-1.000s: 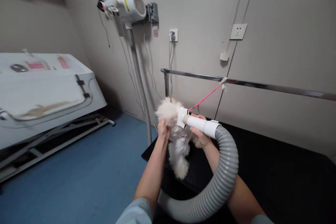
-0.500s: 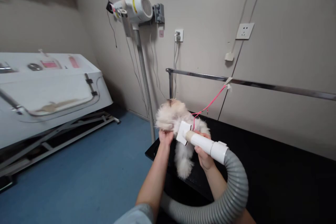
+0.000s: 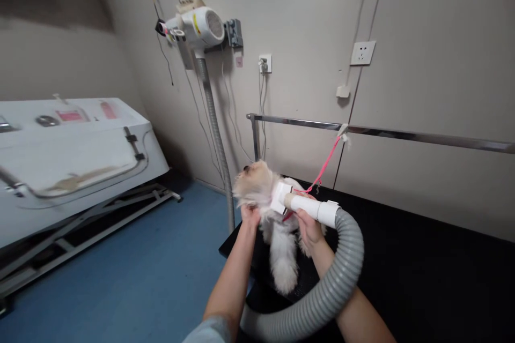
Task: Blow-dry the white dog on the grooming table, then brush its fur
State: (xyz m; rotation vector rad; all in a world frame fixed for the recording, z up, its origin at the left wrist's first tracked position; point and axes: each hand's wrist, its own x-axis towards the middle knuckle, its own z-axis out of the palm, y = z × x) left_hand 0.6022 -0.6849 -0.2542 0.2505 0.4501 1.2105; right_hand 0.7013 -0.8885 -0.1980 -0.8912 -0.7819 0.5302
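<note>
Head view. The left hand (image 3: pixel 250 215) is closed into the fluffy white fur of a small dog (image 3: pixel 270 209), gripping it at the neck or shoulder on the dog's left-hand side as seen here; the fingers are buried in fur, so their exact curl cannot be told. The right hand (image 3: pixel 309 226) is wrapped from below around the white nozzle (image 3: pixel 306 204) of a dryer hose, thumb and fingers closed on the tube.

The nozzle's long axis runs nearly level, from lower right up to the left, and its flat, wide mouth points left into the fur at the dog's neck, touching or just short of it. Behind the hand the nozzle joins a ribbed grey hose (image 3: pixel 337 278), which loops down to the right and back under the right forearm toward the bottom edge.

The dog stands at the near left corner of a black table (image 3: pixel 422 257), head raised and turned to the left, one front leg hanging down toward the table edge. A pink leash (image 3: pixel 324 165) runs from its neck up to a metal rail (image 3: pixel 402 134) above the table's far side.

On the wall behind, a white dryer unit (image 3: pixel 197 24) is mounted, with a second grey hose (image 3: pixel 213 128) dropping to the blue floor (image 3: pixel 120 278). A white tub (image 3: pixel 72 144) on a metal frame stands at left.
</note>
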